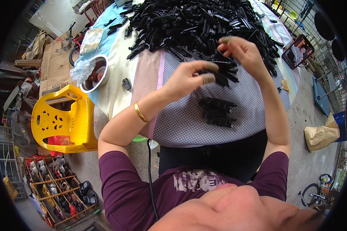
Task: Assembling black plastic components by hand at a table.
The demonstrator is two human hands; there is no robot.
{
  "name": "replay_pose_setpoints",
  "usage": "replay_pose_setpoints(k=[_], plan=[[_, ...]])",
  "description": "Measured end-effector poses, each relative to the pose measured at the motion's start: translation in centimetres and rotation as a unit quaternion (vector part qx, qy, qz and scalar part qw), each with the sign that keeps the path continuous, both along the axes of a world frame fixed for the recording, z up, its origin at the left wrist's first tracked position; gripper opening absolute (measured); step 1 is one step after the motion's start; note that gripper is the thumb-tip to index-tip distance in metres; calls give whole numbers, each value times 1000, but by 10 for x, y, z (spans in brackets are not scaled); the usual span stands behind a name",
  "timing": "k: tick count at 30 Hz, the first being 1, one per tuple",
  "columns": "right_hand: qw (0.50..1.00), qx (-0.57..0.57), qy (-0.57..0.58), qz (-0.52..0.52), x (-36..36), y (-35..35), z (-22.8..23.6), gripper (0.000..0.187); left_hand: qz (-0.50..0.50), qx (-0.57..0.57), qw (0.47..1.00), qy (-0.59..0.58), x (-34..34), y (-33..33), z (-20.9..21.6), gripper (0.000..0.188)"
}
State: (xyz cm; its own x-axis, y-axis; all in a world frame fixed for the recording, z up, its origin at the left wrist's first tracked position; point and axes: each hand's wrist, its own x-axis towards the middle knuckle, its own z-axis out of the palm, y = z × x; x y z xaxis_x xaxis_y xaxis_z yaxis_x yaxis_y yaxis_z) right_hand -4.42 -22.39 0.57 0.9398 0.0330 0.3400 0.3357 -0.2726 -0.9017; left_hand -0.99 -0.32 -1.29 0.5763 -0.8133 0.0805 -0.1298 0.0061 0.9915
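A large heap of black plastic clip-like pieces [196, 27] covers the far part of the cloth-covered table [173, 125]. My left hand [191, 79] hovers at the heap's near edge, thumb and fingers apart, fingertips dark or covered. Nothing shows between them. To its right, my right hand [241, 54] is raised over the near right side of the heap, its fingers loosely bent and a little blurred, with no piece visible in them. Several pieces [225, 77] lie between and below the hands. Closer to me, a small group of similar pieces [218, 111] lies in a short stack.
A white bowl [103, 82] with clear plastic stands at the table's left edge, near a lone black piece [126, 84]. A phone [298, 51] is at the right edge. Left of the table are a yellow chair [75, 125] and a shoe rack [61, 188]; a paper bag [322, 134] stands right.
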Motion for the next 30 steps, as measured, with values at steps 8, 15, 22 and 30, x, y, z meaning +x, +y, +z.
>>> replay_pose_setpoints(k=[8,15,22,30], plan=[[900,-365,-105,-212,32,-2,-19,36,59,76,885,-455,-2,-16,-12,35],[889,-412,-69,-189,28,-7,-15,27,83,51,801,-591,8,-21,-22,22],[998,47,-35,2,-1,-2,3,32,157,2,985,-67,13,-13,-11,10],[979,-148,-120,79,-8,13,0,25,59,-26,960,272,28,3,-3,22]])
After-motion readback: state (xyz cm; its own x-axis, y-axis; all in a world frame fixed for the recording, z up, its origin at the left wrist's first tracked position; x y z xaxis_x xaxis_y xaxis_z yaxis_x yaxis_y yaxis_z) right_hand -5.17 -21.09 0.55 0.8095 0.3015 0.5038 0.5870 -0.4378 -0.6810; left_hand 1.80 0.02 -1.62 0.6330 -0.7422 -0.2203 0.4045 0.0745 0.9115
